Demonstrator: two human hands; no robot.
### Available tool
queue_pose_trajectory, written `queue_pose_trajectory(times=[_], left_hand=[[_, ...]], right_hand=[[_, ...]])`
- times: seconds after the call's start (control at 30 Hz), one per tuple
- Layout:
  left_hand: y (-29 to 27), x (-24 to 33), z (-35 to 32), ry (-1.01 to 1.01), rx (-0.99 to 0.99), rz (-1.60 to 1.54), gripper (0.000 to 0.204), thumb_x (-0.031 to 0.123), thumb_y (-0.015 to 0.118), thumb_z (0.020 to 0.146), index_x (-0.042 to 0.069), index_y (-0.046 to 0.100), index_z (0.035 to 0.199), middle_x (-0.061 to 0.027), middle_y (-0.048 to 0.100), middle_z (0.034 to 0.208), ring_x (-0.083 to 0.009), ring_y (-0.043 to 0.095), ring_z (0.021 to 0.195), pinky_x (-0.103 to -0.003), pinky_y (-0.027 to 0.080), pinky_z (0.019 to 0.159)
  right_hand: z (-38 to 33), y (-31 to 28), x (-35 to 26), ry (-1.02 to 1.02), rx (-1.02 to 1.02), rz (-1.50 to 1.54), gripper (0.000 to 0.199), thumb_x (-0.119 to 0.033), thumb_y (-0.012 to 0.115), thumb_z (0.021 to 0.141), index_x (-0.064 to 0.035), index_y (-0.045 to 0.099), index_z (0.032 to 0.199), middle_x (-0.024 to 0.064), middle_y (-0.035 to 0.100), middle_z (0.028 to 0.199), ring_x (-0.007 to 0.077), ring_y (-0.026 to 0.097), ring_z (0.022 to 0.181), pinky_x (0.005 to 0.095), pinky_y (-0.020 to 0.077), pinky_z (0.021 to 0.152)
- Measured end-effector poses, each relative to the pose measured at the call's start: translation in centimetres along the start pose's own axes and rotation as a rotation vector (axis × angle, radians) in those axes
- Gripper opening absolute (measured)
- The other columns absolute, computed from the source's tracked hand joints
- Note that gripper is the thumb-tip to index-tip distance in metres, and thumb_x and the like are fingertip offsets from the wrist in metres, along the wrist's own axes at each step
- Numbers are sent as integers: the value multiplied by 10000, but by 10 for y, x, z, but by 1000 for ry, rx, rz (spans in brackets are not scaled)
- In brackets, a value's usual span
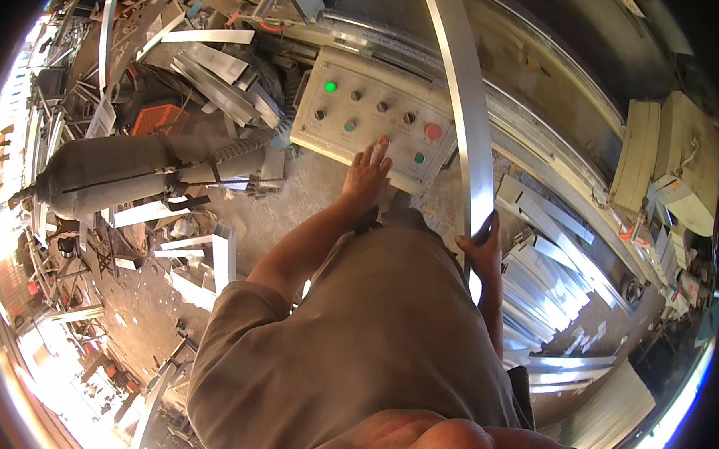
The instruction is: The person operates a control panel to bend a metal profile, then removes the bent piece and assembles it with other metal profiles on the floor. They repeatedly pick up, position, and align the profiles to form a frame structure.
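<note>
The right hand (pixel 484 244) is closed around the near end of a long metal strip (pixel 470 109), which runs up and away from that hand past the right side of the control panel (pixel 338 67), while the left hand (pixel 367 178) grips nothing, fingers extended at an orange-red button (pixel 384 140). The strip looks fairly stiff but long enough to sway, moderately light, and probably slippery on its shiny face. It is best held across both long edges, minding possible sharpness.
</note>
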State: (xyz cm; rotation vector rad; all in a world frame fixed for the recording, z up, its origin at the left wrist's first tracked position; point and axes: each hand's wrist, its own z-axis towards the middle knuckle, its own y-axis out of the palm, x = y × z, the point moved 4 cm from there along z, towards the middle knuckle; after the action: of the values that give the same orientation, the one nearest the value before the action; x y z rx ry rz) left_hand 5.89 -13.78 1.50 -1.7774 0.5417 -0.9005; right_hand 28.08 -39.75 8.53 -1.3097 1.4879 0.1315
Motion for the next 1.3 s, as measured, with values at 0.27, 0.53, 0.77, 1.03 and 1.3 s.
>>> queue_pose_trajectory(times=[0.27, 0.53, 0.77, 1.03, 1.3], left_hand=[[-2, 5, 0, -7, 32, 1, 428, 276, 747, 887, 55, 585, 1216, -173, 334, 1662, -413, 393, 1466, -513, 363, 1174], [-6, 8, 6, -161, 14, -109, 460, 268, 741, 873, 51, 614, 1258, -95, 381, 1660, -359, 385, 1488, -538, 311, 1206], [-11, 14, -7, -200, 107, -165, 525, 292, 735, 892, 92, 595, 1357, -75, 416, 1641, -314, 389, 1498, -494, 334, 1206], [-4, 33, -69, -477, 57, -748, 597, 308, 717, 960, 74, 520, 1473, -194, 438, 1596, -386, 453, 1446, -511, 360, 1190], [-86, 75, -98, -320, 384, -1606, 677, 446, 618, 1058, -7, 407, 1515, -161, 573, 1359, -264, 577, 1238, -362, 512, 974]], right_hand=[[-4, -7, -7, 4, 23, -71, 1202, -432, 897, 712, 74, 265, 1600, 187, 664, 1159, 247, 650, 1012, 402, 529, 939], [-10, -15, 13, 26, 6, -36, 1235, -464, 904, 693, 64, 263, 1607, 170, 650, 1174, 236, 650, 971, 400, 543, 888], [-15, -20, 21, 19, -45, 18, 1193, -340, 915, 696, 30, 258, 1620, 166, 628, 1242, 223, 643, 953, 390, 545, 887], [-7, -4, 39, -35, -301, 75, 1238, -368, 946, 691, 46, 241, 1620, 254, 467, 1527, 318, 479, 1388, 402, 425, 1137], [-18, 29, 8, -172, -614, -163, 1208, -459, 907, 708, 21, 278, 1621, 276, 385, 1626, 366, 376, 1525, 423, 317, 1253]])
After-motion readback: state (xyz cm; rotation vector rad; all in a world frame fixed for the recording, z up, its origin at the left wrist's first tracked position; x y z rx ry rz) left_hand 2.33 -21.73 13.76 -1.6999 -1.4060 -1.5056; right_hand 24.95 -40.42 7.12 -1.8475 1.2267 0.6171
